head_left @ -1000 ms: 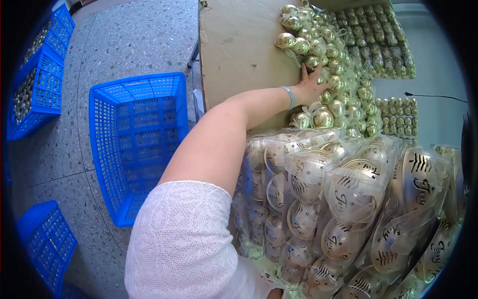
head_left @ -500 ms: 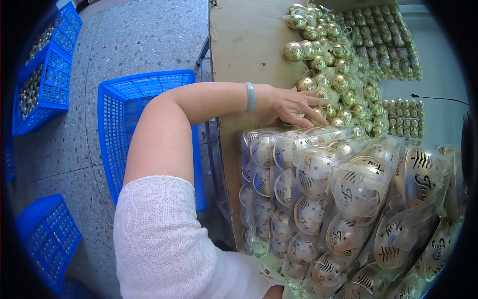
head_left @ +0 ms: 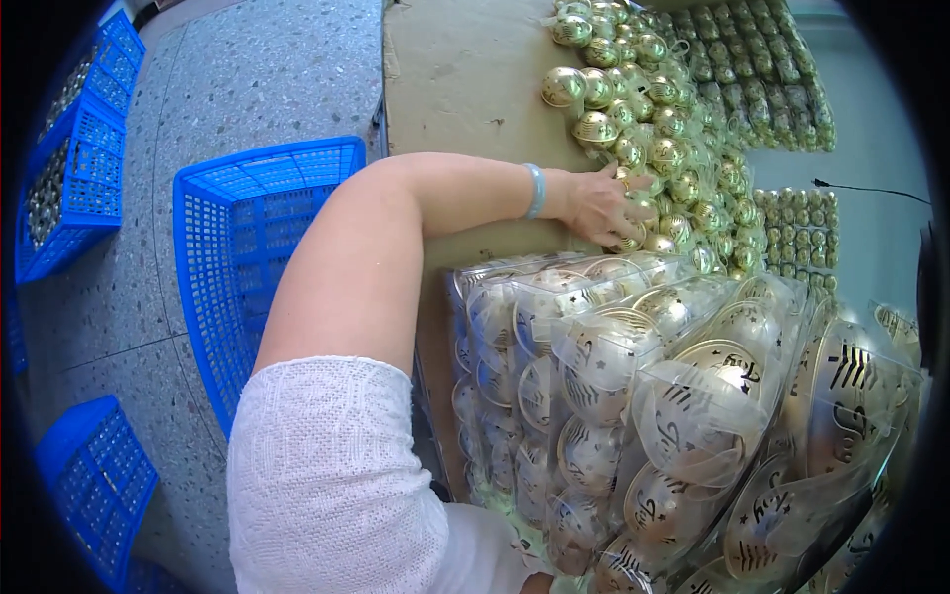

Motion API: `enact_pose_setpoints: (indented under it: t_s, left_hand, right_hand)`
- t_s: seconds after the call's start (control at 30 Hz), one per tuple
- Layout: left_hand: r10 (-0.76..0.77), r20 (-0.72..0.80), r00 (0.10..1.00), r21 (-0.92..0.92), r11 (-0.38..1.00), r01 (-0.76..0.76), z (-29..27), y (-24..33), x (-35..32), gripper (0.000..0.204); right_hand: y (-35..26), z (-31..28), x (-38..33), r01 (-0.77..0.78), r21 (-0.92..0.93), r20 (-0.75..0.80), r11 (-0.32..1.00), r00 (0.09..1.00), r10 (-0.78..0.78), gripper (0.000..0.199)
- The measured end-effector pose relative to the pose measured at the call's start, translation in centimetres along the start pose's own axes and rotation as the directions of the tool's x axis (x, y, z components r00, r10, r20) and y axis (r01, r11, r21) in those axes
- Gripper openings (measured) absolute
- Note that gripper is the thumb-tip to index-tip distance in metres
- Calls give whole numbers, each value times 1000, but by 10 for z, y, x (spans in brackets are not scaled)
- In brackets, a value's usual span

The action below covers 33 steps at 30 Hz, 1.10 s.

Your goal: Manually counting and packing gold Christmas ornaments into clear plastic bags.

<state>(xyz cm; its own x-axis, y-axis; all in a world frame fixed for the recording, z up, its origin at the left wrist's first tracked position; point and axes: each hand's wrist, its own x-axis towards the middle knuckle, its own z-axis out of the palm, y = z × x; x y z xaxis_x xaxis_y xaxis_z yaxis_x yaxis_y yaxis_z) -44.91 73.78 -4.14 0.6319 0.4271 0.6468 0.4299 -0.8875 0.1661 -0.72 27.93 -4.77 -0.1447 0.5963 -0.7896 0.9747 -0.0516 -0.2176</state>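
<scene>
My left hand [head_left: 601,206], with a pale blue bangle [head_left: 535,191] at the wrist, reaches into a heap of small gold ball ornaments [head_left: 668,153] on the table. Its fingers curl down over the gold balls at the heap's near left edge; what lies under the palm is hidden. The balls have dark cut-out patterns, and many are in clear wrap. Just nearer than the hand stand clear plastic packs [head_left: 594,371] of larger gold balls with cut-out stars and lettering. A bit of skin shows at the bottom edge, but my right hand is not visible.
A blue plastic crate [head_left: 203,287] stands on the speckled floor left of the brown table top [head_left: 475,89]. More blue crates [head_left: 94,168] line the far left, some filled with small balls. Packed rows of balls [head_left: 762,74] and a black cable [head_left: 871,188] lie at the right.
My left hand has moved right and deeper into the heap. Its fingers, spread before, now bend down over the balls. The view has shifted slightly.
</scene>
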Motion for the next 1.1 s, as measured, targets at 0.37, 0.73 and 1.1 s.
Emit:
enact_pose_setpoints:
  t_s: [0.37,0.73,1.1]
  left_hand:
    - [-329,-147,933,67,937,342,11,-13,27,65]
    - [-856,-47,515,-60,517,854,-36,-40,-7,113]
    - [-803,56,594,-98,587,803,-17,-56,19,116]
  right_hand:
    - [-7,-20,36,199,-40,-59,979,978,-202,18]
    - [-12,-33,50,353,-82,-79,932,930,-359,16]
    - [-22,-36,55,464,-151,-183,873,855,-486,15]
